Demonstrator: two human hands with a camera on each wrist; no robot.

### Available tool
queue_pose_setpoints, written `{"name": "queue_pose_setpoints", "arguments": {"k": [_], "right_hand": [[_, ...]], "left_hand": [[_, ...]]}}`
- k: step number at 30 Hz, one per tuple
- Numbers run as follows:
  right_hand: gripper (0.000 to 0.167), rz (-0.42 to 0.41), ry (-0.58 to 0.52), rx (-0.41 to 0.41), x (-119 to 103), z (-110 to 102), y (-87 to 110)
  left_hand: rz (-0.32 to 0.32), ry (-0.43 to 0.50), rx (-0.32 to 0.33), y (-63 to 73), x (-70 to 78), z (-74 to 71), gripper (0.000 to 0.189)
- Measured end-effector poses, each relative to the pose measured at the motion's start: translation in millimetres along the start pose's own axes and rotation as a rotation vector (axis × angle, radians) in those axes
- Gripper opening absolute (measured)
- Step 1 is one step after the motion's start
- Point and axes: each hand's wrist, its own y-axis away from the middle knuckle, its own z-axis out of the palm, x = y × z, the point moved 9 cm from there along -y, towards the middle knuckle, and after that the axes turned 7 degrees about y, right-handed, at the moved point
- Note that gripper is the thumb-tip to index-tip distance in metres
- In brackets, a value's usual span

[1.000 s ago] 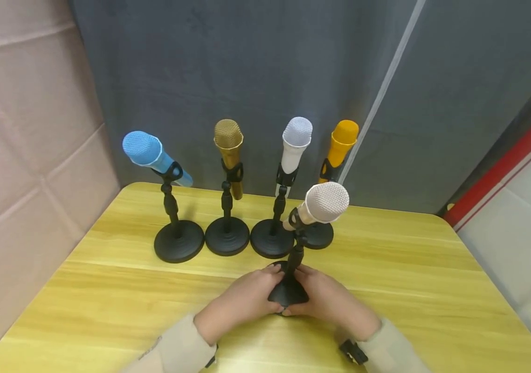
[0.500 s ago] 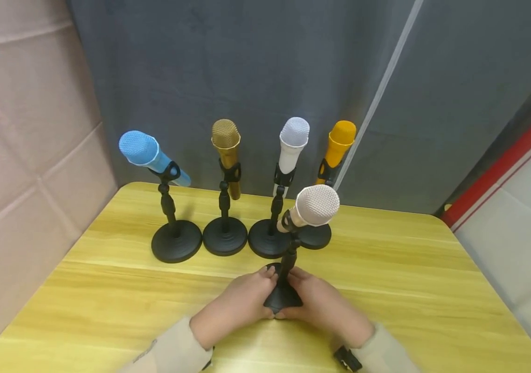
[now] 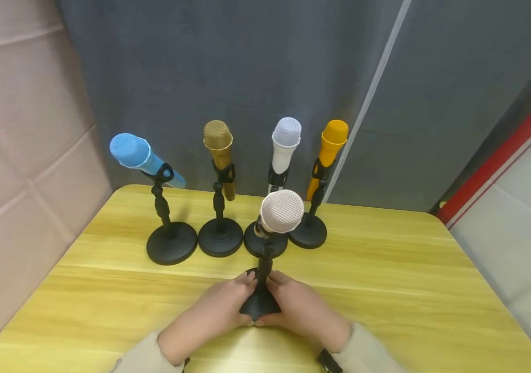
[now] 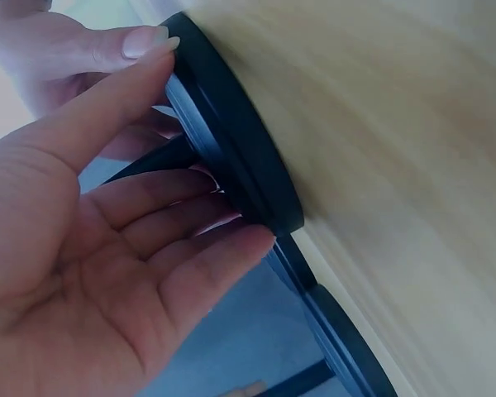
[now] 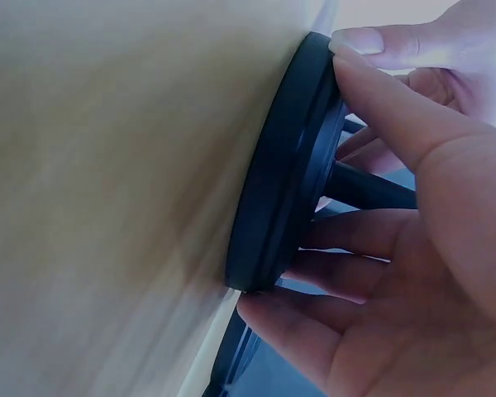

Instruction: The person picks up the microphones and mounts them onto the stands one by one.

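A pale pinkish microphone (image 3: 282, 211) sits tilted in the clip of a black desktop stand, its mesh head toward me. My left hand (image 3: 220, 308) grips the left side of the round stand base (image 4: 231, 124). From the other side my right hand (image 3: 300, 305) grips the same base (image 5: 285, 182), the thumbs meeting at its near edge and fingers curled around its rim. The base is at the tabletop; whether it touches is hard to tell. Behind it stand a blue microphone (image 3: 130, 150), a gold one (image 3: 218, 135), a white one (image 3: 286, 133) and an orange one (image 3: 334, 133), on similar stands.
The wood-grain table (image 3: 386, 290) has a rounded far right corner. A dark grey curtain (image 3: 190, 67) hangs behind it. Pale padded wall (image 3: 23, 129) runs along the left, and a red strip (image 3: 503, 155) borders the white surface on the right.
Both hands have brought the pale microphone and its stand leftward and slightly nearer. It now stands in front of the white microphone's base, and the orange microphone's stand shows fully. The view has shifted slightly.
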Motion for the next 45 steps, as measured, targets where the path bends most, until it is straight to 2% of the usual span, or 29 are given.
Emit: {"name": "queue_pose_setpoints", "arguments": {"k": [7, 14, 23, 28, 37, 45], "right_hand": [[0.085, -0.022, 0.045, -0.034, -25.4, 4.2, -16.8], [0.091, -0.034, 0.094, -0.075, -45.0, 9.6, -30.5], [0.091, -0.077, 0.168, -0.082, -72.4, 12.3, -48.0], [0.091, -0.095, 0.175, -0.09, -87.4, 16.9, -59.7], [0.091, -0.154, 0.277, -0.086, -119.7, 24.9, -81.9], [0.091, -0.195, 0.282, -0.099, -140.3, 27.7, -100.8]], "left_hand": [[-0.042, 0.017, 0.05, 22.9, -17.1, -8.7, 0.074], [-0.051, 0.025, 0.088, 39.7, -32.9, -15.8, 0.071], [-0.12, -0.024, 0.135, 62.3, -55.5, -22.6, 0.068], [-0.171, -0.034, 0.14, 74.6, -70.1, -24.9, 0.067], [-0.271, -0.054, 0.148, 101.7, -97.6, -27.4, 0.071], [-0.277, -0.071, 0.19, 119.7, -115.0, -32.9, 0.076]]}}
